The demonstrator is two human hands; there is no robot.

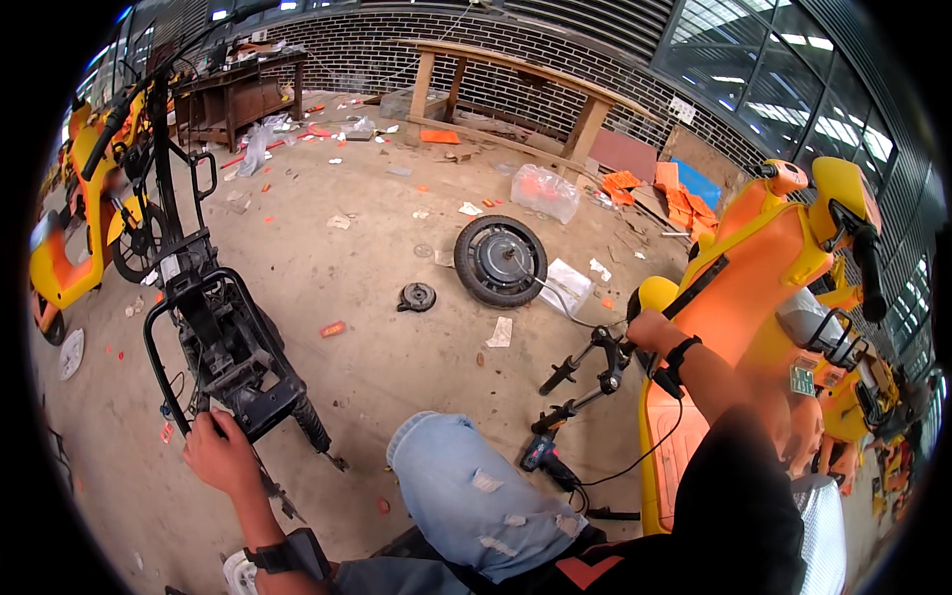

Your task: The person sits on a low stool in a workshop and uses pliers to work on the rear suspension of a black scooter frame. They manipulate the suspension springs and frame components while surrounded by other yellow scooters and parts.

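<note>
On the left stands a stripped black scooter frame [213, 307] with its shock absorber and tubing exposed. My left hand [220, 451] is closed on the lower end of this frame's side tube. At the right, my right hand [650, 330] is closed around the upper end of a black front fork [605, 372], whose two legs point down and left. A blue-and-black cordless power tool [548, 464] lies on the floor below the fork. Beyond the fork is a wheel with a hub motor [501, 261], its cable trailing toward my right hand. A small round black part [416, 297] lies beside the wheel.
A yellow-and-orange scooter body [734, 297] stands close at my right; another yellow scooter [74, 258] is at far left. A wooden table [526, 74] and dark desk [233, 99] line the back. Plastic bags [544, 191] and orange scraps [684, 198] litter the floor.
</note>
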